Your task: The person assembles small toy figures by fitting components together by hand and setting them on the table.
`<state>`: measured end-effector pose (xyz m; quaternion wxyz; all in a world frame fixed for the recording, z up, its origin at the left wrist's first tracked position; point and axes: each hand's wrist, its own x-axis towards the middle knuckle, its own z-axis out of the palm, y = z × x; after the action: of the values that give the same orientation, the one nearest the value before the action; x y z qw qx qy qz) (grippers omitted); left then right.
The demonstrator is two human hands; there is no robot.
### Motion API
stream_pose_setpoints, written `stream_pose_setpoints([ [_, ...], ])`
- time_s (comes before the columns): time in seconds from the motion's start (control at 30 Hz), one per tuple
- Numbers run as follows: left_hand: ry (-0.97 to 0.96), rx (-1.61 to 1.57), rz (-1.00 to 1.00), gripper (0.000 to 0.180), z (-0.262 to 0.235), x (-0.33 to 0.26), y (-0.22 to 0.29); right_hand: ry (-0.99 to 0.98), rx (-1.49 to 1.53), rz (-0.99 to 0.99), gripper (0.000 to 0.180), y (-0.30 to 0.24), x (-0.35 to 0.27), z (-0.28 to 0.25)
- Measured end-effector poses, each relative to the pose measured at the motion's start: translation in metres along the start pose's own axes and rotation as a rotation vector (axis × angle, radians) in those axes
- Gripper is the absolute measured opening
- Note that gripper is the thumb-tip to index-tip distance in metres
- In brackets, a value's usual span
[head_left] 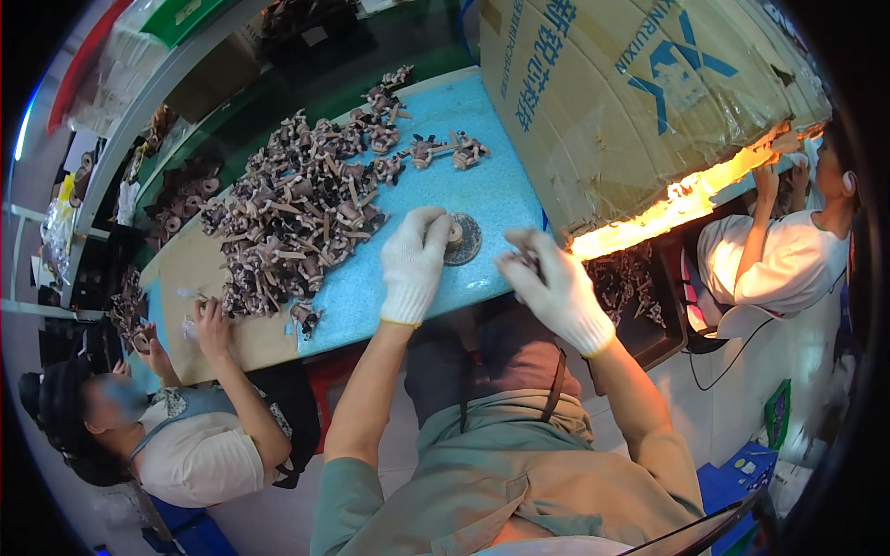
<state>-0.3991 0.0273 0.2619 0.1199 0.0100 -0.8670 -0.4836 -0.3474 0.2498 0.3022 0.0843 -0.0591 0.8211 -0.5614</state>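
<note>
My left hand (413, 262), in a white glove, rests on the blue table (491, 190) and grips a small tan piece against a round grey disc (464, 239). To its right my gloved right hand (554, 289) pinches a small dark part just off the table's near edge. A big heap of small brown and tan parts (297, 208) lies to the left of my left hand, a short reach away.
A large cardboard box (630, 93) stands on the table's right end, a bright light glowing under it. One person sits at my left with hands at the heap; another in white sits at far right. A dark tray of parts (640, 287) lies under the box.
</note>
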Motion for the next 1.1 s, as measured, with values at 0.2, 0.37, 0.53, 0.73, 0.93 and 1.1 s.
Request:
stream_pose_setpoints([
  [0.2, 0.011, -0.197, -0.215, 0.028, -0.009, -0.009, -0.001, 0.029, -0.339, -0.099, 0.044, -0.017, 0.056, 0.032],
  [0.37, -0.133, -0.373, -0.379, 0.033, -0.011, -0.022, -0.007, -0.048, -0.447, -0.117, 0.041, -0.019, 0.063, 0.037],
  [0.53, -0.162, -0.266, -0.194, 0.038, -0.011, -0.022, -0.002, -0.074, -0.489, -0.095, 0.043, -0.028, 0.081, 0.031],
  [0.73, -0.229, -0.111, -0.169, 0.046, -0.017, -0.015, 0.009, -0.155, -0.389, 0.050, 0.047, -0.035, 0.094, 0.023],
  [0.93, -0.286, -0.046, -0.154, 0.050, -0.019, -0.007, 0.001, -0.164, -0.473, -0.025, 0.047, -0.035, 0.102, 0.019],
  [1.1, -0.292, -0.004, -0.151, 0.046, -0.017, -0.001, 0.007, -0.190, -0.656, -0.090, 0.041, -0.045, 0.103, 0.018],
])
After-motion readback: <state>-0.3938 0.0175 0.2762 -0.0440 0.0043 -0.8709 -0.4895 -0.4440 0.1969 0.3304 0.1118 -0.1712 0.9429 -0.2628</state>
